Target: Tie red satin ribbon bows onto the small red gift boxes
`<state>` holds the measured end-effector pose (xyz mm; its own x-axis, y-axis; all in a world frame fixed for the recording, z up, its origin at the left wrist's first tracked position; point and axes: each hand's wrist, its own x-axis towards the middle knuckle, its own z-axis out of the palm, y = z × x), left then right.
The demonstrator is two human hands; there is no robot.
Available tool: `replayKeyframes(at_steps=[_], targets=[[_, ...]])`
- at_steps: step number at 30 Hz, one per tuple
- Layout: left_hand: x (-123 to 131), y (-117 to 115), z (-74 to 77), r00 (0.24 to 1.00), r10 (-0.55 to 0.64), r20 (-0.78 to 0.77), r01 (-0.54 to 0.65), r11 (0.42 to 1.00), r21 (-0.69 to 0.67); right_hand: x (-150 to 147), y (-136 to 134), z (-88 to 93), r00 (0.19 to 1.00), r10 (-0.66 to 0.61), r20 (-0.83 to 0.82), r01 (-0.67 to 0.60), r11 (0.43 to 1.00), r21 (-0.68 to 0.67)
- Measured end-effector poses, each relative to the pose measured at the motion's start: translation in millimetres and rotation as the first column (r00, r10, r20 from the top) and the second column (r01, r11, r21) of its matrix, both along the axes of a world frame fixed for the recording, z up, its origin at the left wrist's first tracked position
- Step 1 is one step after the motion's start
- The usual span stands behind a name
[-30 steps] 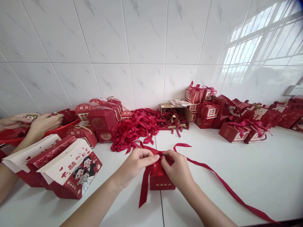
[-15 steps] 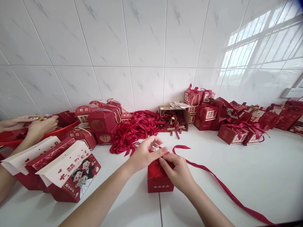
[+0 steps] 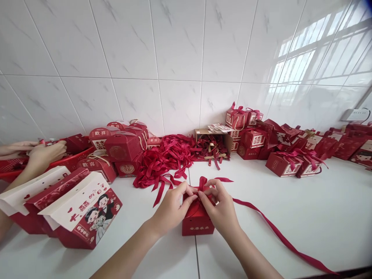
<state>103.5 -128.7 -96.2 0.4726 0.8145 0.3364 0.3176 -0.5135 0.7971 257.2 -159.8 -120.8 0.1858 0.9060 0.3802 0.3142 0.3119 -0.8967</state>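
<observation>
A small red gift box [image 3: 198, 226] stands on the white table in front of me, gold characters on its near side. Over its top, my left hand [image 3: 174, 205] and my right hand [image 3: 221, 205] both pinch a dark red ribbon [image 3: 202, 183], and a loop of it rises between them. The fingertips nearly meet at the middle of the lid, and the crossing of the ribbon there is partly hidden. A long ribbon strip [image 3: 270, 223] runs from behind my right hand to the table's lower right.
A ribbon heap [image 3: 168, 155] and an open carton [image 3: 213, 145] lie behind. Wedding gift bags [image 3: 84, 213] stand left, near stacked boxes [image 3: 123, 147]. Another person's hands [image 3: 46, 155] work over a red basket [image 3: 87, 151]. Bow-tied boxes [image 3: 283, 164] sit right.
My left hand has come down and closed its fingers on the ribbon. A loop now stands up above the box, and a ribbon end has appeared at the left.
</observation>
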Motion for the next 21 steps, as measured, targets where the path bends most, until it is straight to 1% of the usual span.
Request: replayKeyframes(at_steps=[4, 6, 9, 11, 15, 18, 19, 21], targets=[[0.5, -1.2, -5.2, 0.998, 0.047, -0.04, -0.045, 0.997, 0.063, -1.0, -3.2, 1.6, 0.996, 0.057, 0.067, -0.061, 0.997, 0.056], [1.8, -1.9, -7.0, 0.997, 0.067, -0.039, -0.064, 0.995, 0.076, -1.0, -5.2, 1.3, 0.993, 0.058, 0.107, -0.067, 0.994, 0.087], [3.7, -1.8, -10.6, 0.996, 0.09, -0.023, -0.087, 0.99, 0.11, 0.3, -6.6, -3.3, 0.979, -0.045, 0.2, 0.01, 0.985, 0.173], [4.2, -0.9, -13.3, 0.994, 0.103, -0.027, -0.098, 0.985, 0.144, 1.6, -6.7, -7.6, 0.965, -0.097, 0.245, 0.049, 0.979, 0.196], [4.2, 1.0, -16.7, 0.995, 0.08, -0.053, -0.068, 0.978, 0.197, 3.1, -6.9, -12.5, 0.955, -0.091, 0.282, 0.053, 0.989, 0.14], [4.0, 1.0, -17.0, 0.992, 0.102, -0.07, -0.082, 0.965, 0.248, 3.3, -6.6, -12.1, 0.946, -0.128, 0.299, 0.101, 0.989, 0.105], [3.8, 0.6, -16.9, 0.991, 0.114, -0.071, -0.092, 0.962, 0.259, 3.8, -6.3, -11.2, 0.947, -0.123, 0.295, 0.104, 0.992, 0.077], [3.3, -0.1, -16.7, 0.99, 0.124, -0.061, -0.104, 0.96, 0.259, 6.2, -5.3, -8.1, 0.963, -0.056, 0.264, 0.061, 0.998, -0.011]])
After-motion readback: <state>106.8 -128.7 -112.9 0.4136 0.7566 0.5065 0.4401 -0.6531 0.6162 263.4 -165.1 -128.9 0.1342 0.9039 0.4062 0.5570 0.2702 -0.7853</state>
